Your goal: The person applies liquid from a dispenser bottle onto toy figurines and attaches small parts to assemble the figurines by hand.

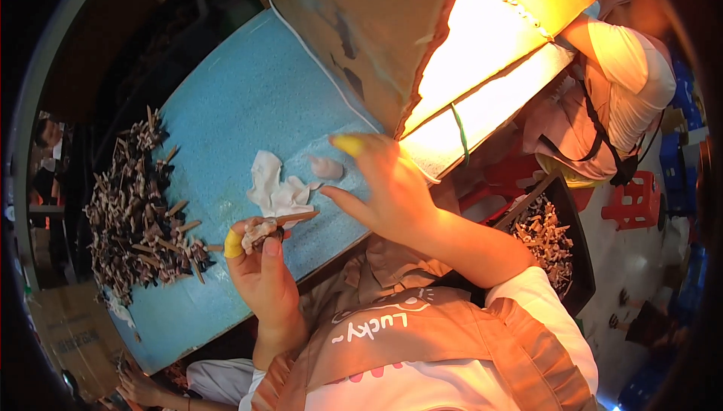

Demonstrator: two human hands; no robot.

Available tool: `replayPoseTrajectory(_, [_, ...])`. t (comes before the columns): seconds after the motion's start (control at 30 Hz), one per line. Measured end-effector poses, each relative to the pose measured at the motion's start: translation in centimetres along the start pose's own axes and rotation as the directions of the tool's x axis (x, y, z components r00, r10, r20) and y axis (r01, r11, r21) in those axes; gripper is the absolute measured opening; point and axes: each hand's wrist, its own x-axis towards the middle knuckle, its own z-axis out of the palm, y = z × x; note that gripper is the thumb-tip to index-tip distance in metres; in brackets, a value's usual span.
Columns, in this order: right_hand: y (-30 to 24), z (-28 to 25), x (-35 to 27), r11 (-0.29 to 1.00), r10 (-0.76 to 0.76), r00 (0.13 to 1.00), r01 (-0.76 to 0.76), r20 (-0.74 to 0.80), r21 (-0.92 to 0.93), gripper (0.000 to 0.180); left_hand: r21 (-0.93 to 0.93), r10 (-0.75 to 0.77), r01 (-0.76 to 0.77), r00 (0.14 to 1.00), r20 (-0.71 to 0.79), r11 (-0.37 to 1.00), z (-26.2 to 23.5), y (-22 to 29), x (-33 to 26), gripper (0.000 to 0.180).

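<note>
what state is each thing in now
Left hand: pinched on small piece
Small piece: held, brown stick jutting out
Right hand: open, thumb and fingers apart
White wad: crumpled
Pink lump: not held
Dark pile: heaped loosely
Black bin: uncovered, contents showing
Cardboard: edge ragged

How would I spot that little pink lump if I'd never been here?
Find the blue tabletop. On it, look between the crumpled white sheet and the right hand. The pink lump is there, compact and rounded, unlike the ragged sheet.
</note>
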Motion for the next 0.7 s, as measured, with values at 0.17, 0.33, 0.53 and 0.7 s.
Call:
replayPoseTrajectory(0.17, [3.2,-4.5,2.0,0.989,-0.149,0.899,0.137,-0.412,-0.059,0.016,-0.041,0.0,0.0,1.0,-0.004,0.999,-0.1,0.0,0.4,0.036])
replayPoseTrajectory(0.33, [12.0,-5.4,8.3,0.722,0.395,0.915,-0.252,0.086,-0.644,0.024,-0.004,-0.043,0.044,0.992,0.12,0.999,1.5,0.6,-0.1,0.034])
replayPoseTrajectory(0.53, [14.5,-5.2,8.5,0.646,0.323,0.932,-0.088,0.167,-0.758,0.027,-0.053,-0.167,0.174,0.979,0.116,0.983,1.5,0.8,-1.5,0.037])
replayPoseTrajectory(0.7, [12.0,-7.2,6.2,0.967,-0.032,0.992,0.0,-0.122,-0.256,0.014,-0.156,-0.265,0.294,0.946,0.185,0.943,1.5,0.8,-1.6,0.033])
